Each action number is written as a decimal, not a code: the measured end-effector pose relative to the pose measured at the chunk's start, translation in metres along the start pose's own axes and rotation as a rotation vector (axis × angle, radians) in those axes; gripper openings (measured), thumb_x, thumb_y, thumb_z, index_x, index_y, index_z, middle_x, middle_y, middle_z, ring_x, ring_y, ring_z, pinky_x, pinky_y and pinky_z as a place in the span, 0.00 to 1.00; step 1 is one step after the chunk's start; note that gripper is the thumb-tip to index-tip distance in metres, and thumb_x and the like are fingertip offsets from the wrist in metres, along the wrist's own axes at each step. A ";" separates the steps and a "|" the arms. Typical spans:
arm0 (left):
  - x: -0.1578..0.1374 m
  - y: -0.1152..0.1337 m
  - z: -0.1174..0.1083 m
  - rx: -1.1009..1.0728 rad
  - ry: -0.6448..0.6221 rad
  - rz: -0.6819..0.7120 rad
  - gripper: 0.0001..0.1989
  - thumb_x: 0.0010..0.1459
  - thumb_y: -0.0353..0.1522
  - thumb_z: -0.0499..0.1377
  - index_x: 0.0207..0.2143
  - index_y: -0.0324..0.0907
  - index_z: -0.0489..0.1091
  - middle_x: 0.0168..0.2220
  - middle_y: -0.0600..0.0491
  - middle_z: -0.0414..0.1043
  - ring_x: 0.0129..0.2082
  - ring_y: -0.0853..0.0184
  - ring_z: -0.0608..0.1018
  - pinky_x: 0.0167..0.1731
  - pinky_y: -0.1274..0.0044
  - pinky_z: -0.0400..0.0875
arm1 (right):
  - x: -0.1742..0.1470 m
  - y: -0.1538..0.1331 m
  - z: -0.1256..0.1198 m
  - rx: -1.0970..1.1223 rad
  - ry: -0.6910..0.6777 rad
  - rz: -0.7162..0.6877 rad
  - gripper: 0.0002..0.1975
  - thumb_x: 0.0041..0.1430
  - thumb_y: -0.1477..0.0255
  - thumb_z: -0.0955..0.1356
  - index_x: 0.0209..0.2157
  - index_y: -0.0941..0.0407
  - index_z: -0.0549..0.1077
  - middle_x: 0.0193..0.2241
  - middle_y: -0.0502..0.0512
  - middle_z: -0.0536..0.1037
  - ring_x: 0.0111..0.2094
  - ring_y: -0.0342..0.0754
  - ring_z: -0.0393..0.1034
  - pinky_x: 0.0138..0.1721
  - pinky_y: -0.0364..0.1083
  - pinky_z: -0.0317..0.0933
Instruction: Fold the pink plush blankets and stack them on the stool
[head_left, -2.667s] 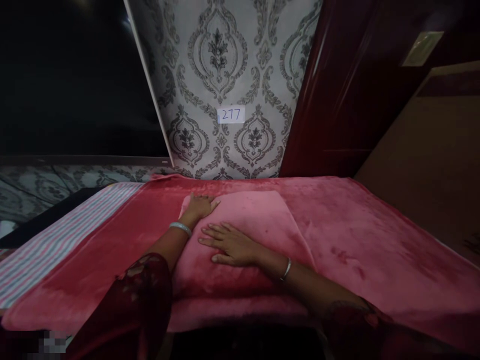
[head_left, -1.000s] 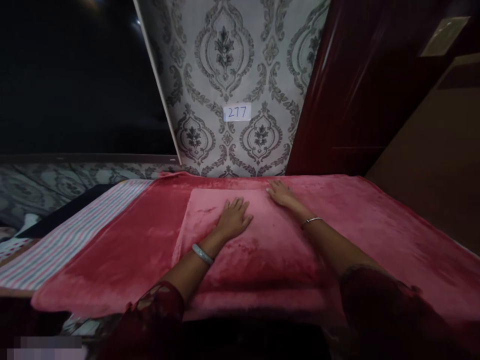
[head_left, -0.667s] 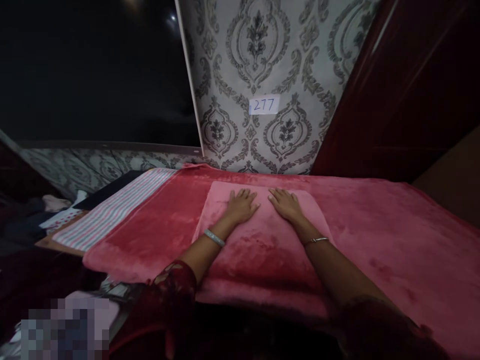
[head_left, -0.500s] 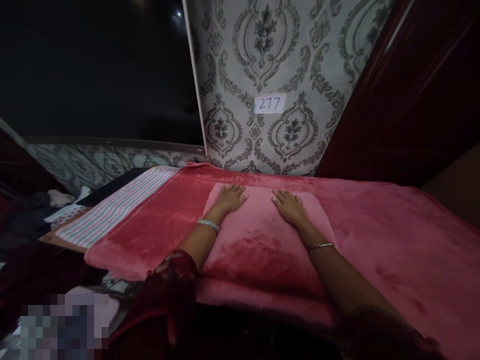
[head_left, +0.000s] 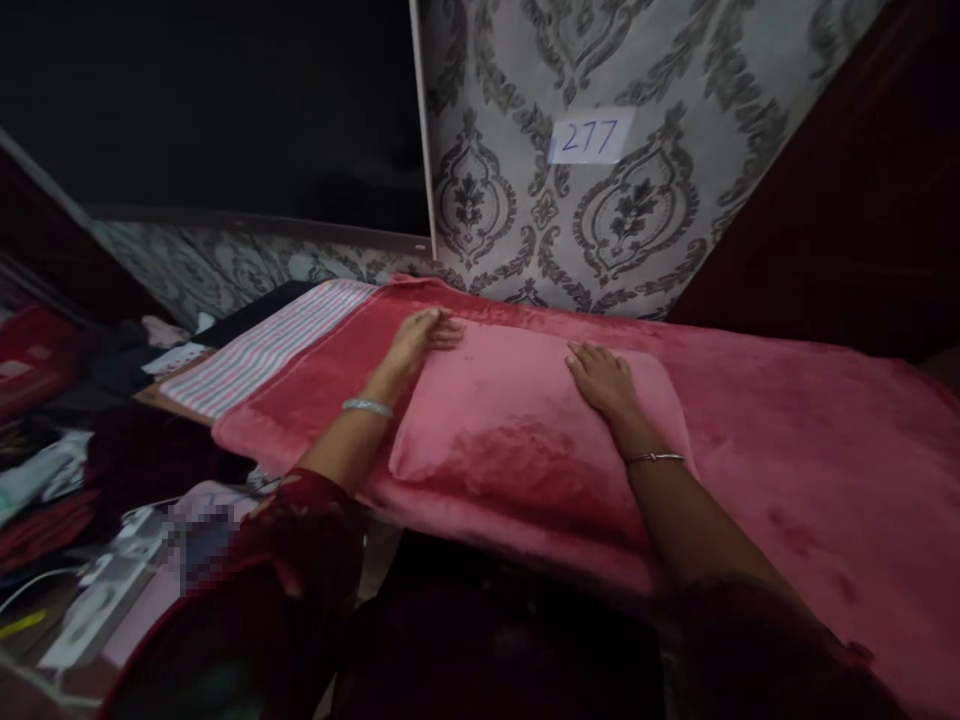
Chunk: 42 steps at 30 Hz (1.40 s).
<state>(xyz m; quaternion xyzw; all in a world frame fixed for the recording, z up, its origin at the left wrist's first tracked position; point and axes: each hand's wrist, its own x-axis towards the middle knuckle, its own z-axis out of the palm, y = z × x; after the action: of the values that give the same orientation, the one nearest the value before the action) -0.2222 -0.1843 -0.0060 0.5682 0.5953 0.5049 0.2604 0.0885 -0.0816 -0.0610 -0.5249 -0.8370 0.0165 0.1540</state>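
A rectangular pink plush piece [head_left: 510, 375] with a dark red patch toward its near side lies flat in front of me. Whether it is a folded cloth or a thin cushion I cannot tell. My right hand [head_left: 604, 380] rests palm down on its far right part, fingers stretched out. At the far left corner, my left hand [head_left: 421, 342] is tilted on its edge, fingers extended and holding nothing. Beneath the plush piece spreads a large red and pink plush blanket [head_left: 795, 440].
A striped cloth [head_left: 277, 345] covers the table's left end. Behind stand a large dark screen [head_left: 225, 120] and a patterned wall with a paper label [head_left: 590, 136] reading 277. A white power strip [head_left: 97, 595] and heaped clothes lie at lower left.
My left hand has slid left off the middle of the plush piece to its corner and turned onto its edge. The right hand stays flat on it. The camera view has shifted.
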 end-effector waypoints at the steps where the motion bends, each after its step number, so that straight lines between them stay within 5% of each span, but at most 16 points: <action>1: -0.017 0.001 -0.011 -0.105 0.094 -0.036 0.24 0.58 0.53 0.59 0.34 0.40 0.74 0.27 0.50 0.76 0.27 0.66 0.78 0.31 0.75 0.73 | 0.000 0.001 0.002 0.000 0.005 -0.007 0.29 0.72 0.61 0.51 0.67 0.54 0.64 0.68 0.61 0.63 0.67 0.59 0.56 0.64 0.65 0.51; 3: -0.060 0.002 -0.028 -0.160 0.209 -0.087 0.22 0.55 0.52 0.61 0.27 0.41 0.70 0.21 0.56 0.68 0.20 0.71 0.70 0.24 0.79 0.66 | 0.002 0.004 0.005 -0.001 0.017 -0.022 0.29 0.72 0.60 0.51 0.67 0.54 0.64 0.67 0.62 0.64 0.67 0.60 0.57 0.63 0.66 0.52; 6: -0.130 0.000 -0.035 0.024 0.179 -0.071 0.20 0.56 0.48 0.62 0.25 0.41 0.69 0.22 0.57 0.67 0.22 0.71 0.69 0.26 0.79 0.65 | 0.004 0.008 0.012 -0.010 0.034 -0.025 0.29 0.72 0.60 0.51 0.67 0.52 0.64 0.66 0.62 0.66 0.66 0.61 0.57 0.62 0.67 0.54; 9: -0.187 -0.006 -0.024 0.194 0.169 0.000 0.15 0.59 0.44 0.61 0.28 0.41 0.70 0.26 0.55 0.70 0.28 0.69 0.72 0.32 0.77 0.67 | 0.005 0.010 0.016 -0.011 0.053 -0.022 0.29 0.72 0.59 0.51 0.67 0.51 0.64 0.65 0.61 0.67 0.65 0.63 0.58 0.61 0.68 0.54; 13: -0.222 -0.018 -0.001 0.279 0.256 0.119 0.09 0.59 0.38 0.61 0.30 0.42 0.69 0.33 0.53 0.72 0.36 0.66 0.75 0.40 0.74 0.71 | 0.005 0.010 0.016 0.002 0.061 -0.018 0.28 0.72 0.60 0.52 0.65 0.51 0.66 0.65 0.62 0.68 0.65 0.63 0.59 0.61 0.68 0.54; 16: -0.228 -0.026 0.006 0.279 0.332 0.118 0.08 0.59 0.37 0.62 0.30 0.43 0.69 0.39 0.50 0.72 0.43 0.63 0.76 0.47 0.71 0.71 | 0.004 0.008 0.013 0.006 0.065 -0.016 0.28 0.71 0.60 0.52 0.65 0.52 0.67 0.65 0.62 0.68 0.65 0.62 0.59 0.62 0.68 0.54; 19: -0.229 -0.032 0.005 0.288 0.255 0.092 0.09 0.57 0.39 0.64 0.32 0.42 0.71 0.43 0.48 0.71 0.47 0.61 0.74 0.50 0.69 0.69 | 0.003 0.007 0.012 -0.001 0.061 -0.014 0.29 0.71 0.60 0.52 0.65 0.53 0.67 0.65 0.62 0.68 0.65 0.61 0.59 0.62 0.67 0.53; 30: -0.208 -0.027 -0.035 0.194 0.117 0.103 0.12 0.62 0.40 0.59 0.28 0.44 0.66 0.33 0.54 0.66 0.36 0.66 0.71 0.40 0.74 0.67 | 0.003 0.005 0.008 -0.042 0.016 0.006 0.29 0.73 0.60 0.51 0.67 0.53 0.64 0.67 0.61 0.64 0.67 0.58 0.57 0.64 0.64 0.52; 42: -0.210 -0.019 -0.034 0.116 -0.003 -0.115 0.17 0.58 0.47 0.61 0.30 0.43 0.70 0.30 0.55 0.68 0.33 0.67 0.70 0.36 0.76 0.65 | 0.004 0.004 -0.001 0.054 0.011 0.007 0.29 0.71 0.60 0.52 0.67 0.54 0.65 0.67 0.61 0.64 0.68 0.60 0.56 0.65 0.66 0.49</action>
<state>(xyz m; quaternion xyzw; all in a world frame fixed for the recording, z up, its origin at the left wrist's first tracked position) -0.2143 -0.3889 -0.0663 0.5480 0.6548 0.4528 0.2568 0.0900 -0.0762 -0.0601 -0.5237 -0.8335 0.0367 0.1723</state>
